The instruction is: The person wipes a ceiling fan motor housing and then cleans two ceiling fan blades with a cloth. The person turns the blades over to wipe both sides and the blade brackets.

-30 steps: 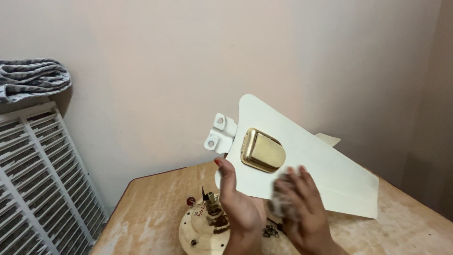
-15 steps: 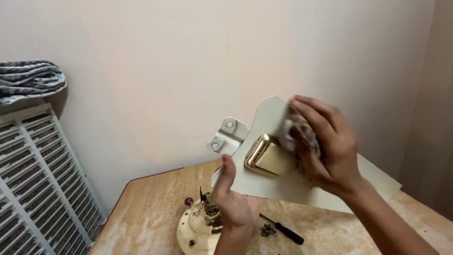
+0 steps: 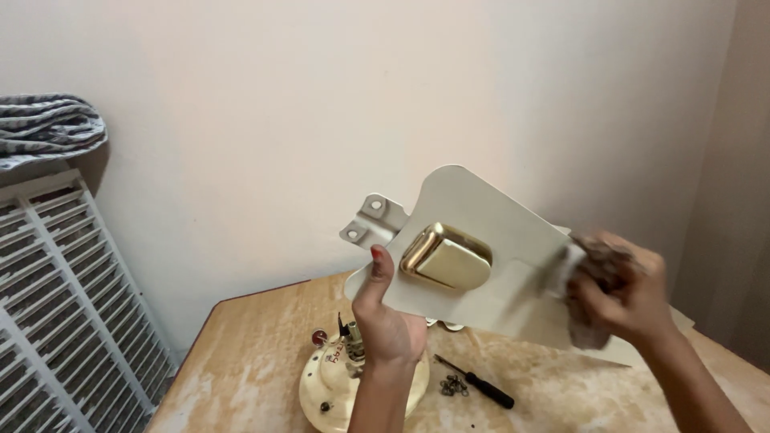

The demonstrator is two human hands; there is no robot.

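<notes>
A pale wall [image 3: 321, 104] fills most of the frame, with a white slatted grille [image 3: 64, 305] leaning at the lower left and a striped cloth [image 3: 48, 128] bunched on top of it. Across the bottom runs a worn wooden table [image 3: 241, 361]. Above it, centre frame, a cream fan blade [image 3: 481, 216] is held up on a slant, a gold cap [image 3: 446, 256] on its face and a two-holed bracket [image 3: 370, 220] at its upper-left end. The left hand [image 3: 387, 321] grips the blade's lower-left edge, thumb pressed on the face. The right hand [image 3: 622, 289], at centre right, is clenched around a rag [image 3: 589, 269] pressed to the blade's right part; it is blurred. Wiping this well seems to call for a firm left-hand grip near the bracket, long strokes along the blade, and care around the cap's rim. At the bottom lie a round motor plate [image 3: 321, 393], a black screwdriver [image 3: 481, 385] and a few small screws [image 3: 455, 386].
</notes>
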